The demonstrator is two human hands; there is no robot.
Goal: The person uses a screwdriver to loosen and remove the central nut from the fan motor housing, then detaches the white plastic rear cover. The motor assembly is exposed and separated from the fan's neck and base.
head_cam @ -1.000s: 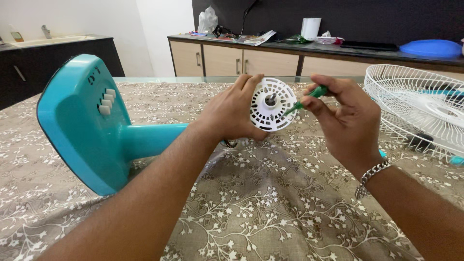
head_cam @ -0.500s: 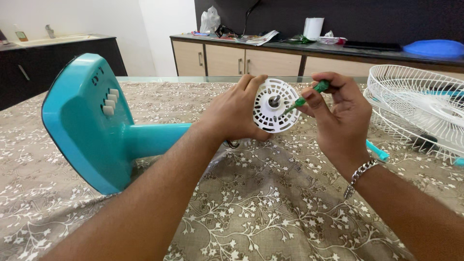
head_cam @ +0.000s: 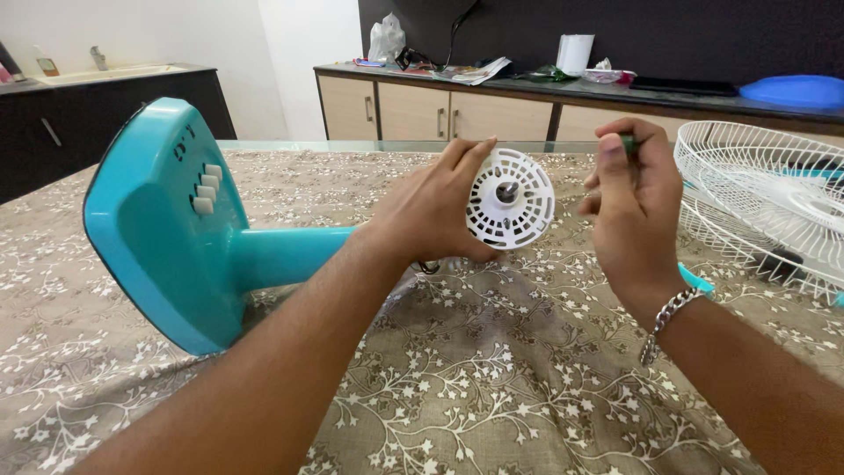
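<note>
My left hand (head_cam: 431, 211) grips the white slotted motor housing (head_cam: 512, 200) of a teal table fan lying on its side, the metal shaft facing me. The fan's teal base (head_cam: 163, 224) with white buttons stands on edge at the left, its neck (head_cam: 286, 253) running to my left hand. To the right of the housing and apart from it, my right hand (head_cam: 631, 207) is closed on a green-handled screwdriver (head_cam: 629, 142); only the handle's top shows above the fingers. A metal bracelet (head_cam: 668, 318) is on my right wrist.
White wire fan grilles (head_cam: 760, 198) with a white blade inside lie at the right on the floral tablecloth (head_cam: 457, 387). A teal part (head_cam: 696, 279) peeks out behind my right wrist. A long cabinet counter (head_cam: 545, 97) with clutter runs along the back wall.
My right hand drew the screwdriver out of the housing face and moved right and up, turning the tool so its shaft is hidden. My left hand holds the housing steady.
</note>
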